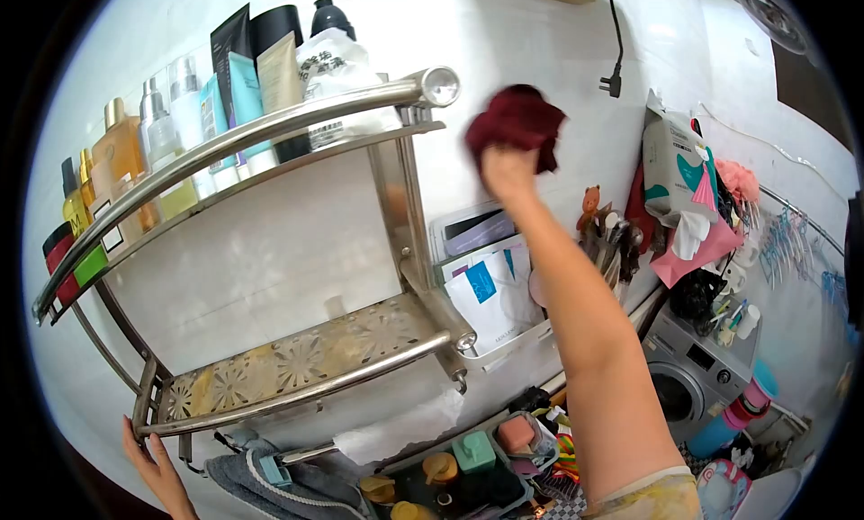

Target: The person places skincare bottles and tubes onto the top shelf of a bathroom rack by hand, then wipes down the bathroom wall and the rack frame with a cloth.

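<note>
Right hand [509, 173] grasps a maroon cloth [522, 115] at the white wall [598, 147]; left hand [158, 473], grip unclear, touches the metal rack [301, 362]

The head-worn view looks forward and downward at a white wall [594, 133], with the stainless-steel rack [396, 205] close at left and the front-loading washing machine [688, 363] farther off, lower right.

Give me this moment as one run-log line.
right hand: holds maroon cloth at white wall | left hand: at metal shelf, lower corner | on shelf: bottles, tubes
</note>
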### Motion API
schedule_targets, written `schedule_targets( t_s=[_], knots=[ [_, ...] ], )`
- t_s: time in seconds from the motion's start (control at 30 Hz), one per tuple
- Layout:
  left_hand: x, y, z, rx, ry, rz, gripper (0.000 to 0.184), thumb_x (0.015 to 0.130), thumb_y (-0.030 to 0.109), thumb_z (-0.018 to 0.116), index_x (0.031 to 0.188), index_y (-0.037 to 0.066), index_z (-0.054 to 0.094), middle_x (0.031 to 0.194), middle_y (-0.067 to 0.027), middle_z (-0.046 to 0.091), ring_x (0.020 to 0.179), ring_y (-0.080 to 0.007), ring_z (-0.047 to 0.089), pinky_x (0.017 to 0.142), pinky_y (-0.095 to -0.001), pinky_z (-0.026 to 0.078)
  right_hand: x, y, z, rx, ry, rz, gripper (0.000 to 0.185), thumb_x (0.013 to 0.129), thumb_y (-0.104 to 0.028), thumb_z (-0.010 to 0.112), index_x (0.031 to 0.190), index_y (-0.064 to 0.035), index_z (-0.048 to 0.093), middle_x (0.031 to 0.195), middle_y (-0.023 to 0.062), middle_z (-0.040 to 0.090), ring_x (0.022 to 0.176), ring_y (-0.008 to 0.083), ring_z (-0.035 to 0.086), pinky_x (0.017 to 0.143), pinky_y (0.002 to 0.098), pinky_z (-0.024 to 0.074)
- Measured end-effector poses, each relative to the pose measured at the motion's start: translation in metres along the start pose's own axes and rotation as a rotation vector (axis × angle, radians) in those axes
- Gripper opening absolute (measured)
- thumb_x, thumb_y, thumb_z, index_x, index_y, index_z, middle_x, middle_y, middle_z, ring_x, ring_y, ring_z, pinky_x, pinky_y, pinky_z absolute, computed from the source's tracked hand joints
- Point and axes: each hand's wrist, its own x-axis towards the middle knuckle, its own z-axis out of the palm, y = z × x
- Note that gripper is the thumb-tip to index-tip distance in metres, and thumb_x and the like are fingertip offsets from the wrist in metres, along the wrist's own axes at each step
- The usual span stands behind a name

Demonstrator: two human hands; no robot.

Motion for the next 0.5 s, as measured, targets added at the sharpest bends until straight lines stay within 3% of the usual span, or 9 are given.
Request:
schedule_targets(
  t_s=[0.13, 0.2, 0.23, 0.3, 0.4, 0.47, 0.5],
  knots=[
    [0.002, -0.017, 0.005, -0.040, 0.027, 0.014, 0.044, 0.092, 0.017, 0.045, 0.133, 0.003, 0.034, 0.132, -0.0151, 0.036, 0.122, -0.0239, 0.036, 0.101, -0.0332, 0.028, -0.010, -0.058, 0.002, 0.161, -0.072, -0.204, 0.030, 0.068, -0.005, 0.056, 0.098, -0.0026, 0.056, 0.108, 0.0185, 0.049, 0.107, 0.0423, 0.040, 0.095, 0.0474, 0.0305],
    [0.001, -0.016, 0.005, -0.109, 0.022, -0.030, 0.045, 0.092, 0.017, 0.045, 0.133, 0.003, 0.033, 0.133, -0.0155, 0.036, 0.123, -0.0244, 0.035, 0.101, -0.0330, 0.027, -0.003, -0.060, -0.018, 0.228, -0.157, -0.361, 0.032, 0.065, -0.006, 0.058, 0.097, -0.0026, 0.057, 0.111, 0.0210, 0.047, 0.107, 0.0432, 0.040, 0.095, 0.0476, 0.0304],
    [-0.001, -0.011, 0.005, -0.104, 0.031, -0.035, 0.045, 0.092, 0.017, 0.045, 0.133, 0.003, 0.033, 0.133, -0.0155, 0.036, 0.123, -0.0244, 0.035, 0.101, -0.0330, 0.027, -0.001, -0.052, -0.019, 0.168, -0.162, -0.337, 0.033, 0.065, -0.006, 0.058, 0.098, -0.0021, 0.057, 0.110, 0.0216, 0.047, 0.107, 0.0424, 0.040, 0.095, 0.0456, 0.0320],
    [-0.004, 0.002, 0.005, -0.103, 0.059, -0.010, 0.047, 0.088, 0.011, 0.049, 0.131, 0.000, 0.034, 0.130, -0.0166, 0.037, 0.120, -0.0265, 0.037, 0.100, -0.0348, 0.026, 0.002, -0.047, -0.020, 0.395, -0.121, -0.041, 0.029, 0.067, 0.000, 0.053, 0.096, -0.0001, 0.056, 0.111, 0.0193, 0.047, 0.107, 0.0396, 0.041, 0.094, 0.0424, 0.0333],
    [-0.003, 0.001, 0.003, -0.031, 0.047, 0.021, 0.046, 0.089, 0.013, 0.048, 0.131, 0.001, 0.034, 0.131, -0.0163, 0.037, 0.121, -0.0255, 0.037, 0.101, -0.0341, 0.028, -0.019, -0.007, -0.002, 0.150, -0.040, 0.315, 0.025, 0.071, 0.001, 0.048, 0.095, 0.0035, 0.054, 0.110, 0.0179, 0.050, 0.105, 0.0346, 0.045, 0.092, 0.0375, 0.0344],
    [-0.004, 0.002, 0.004, -0.014, 0.058, 0.021, 0.045, 0.091, 0.015, 0.048, 0.131, 0.002, 0.034, 0.132, -0.0161, 0.037, 0.122, -0.0248, 0.036, 0.102, -0.0342, 0.028, -0.024, 0.056, 0.018, 0.227, 0.235, 0.306, 0.024, 0.075, -0.007, 0.049, 0.097, 0.0037, 0.053, 0.103, 0.0193, 0.055, 0.103, 0.0342, 0.047, 0.091, 0.0368, 0.0349],
    [-0.003, 0.007, 0.005, -0.056, 0.060, 0.023, 0.045, 0.089, 0.013, 0.049, 0.130, 0.000, 0.035, 0.129, -0.0165, 0.039, 0.120, -0.0260, 0.037, 0.101, -0.0344, 0.028, -0.023, 0.041, -0.007, 0.181, 0.206, 0.412, 0.026, 0.078, -0.011, 0.048, 0.098, 0.0041, 0.053, 0.103, 0.0204, 0.057, 0.102, 0.0351, 0.048, 0.089, 0.0369, 0.0371]
  ],
)
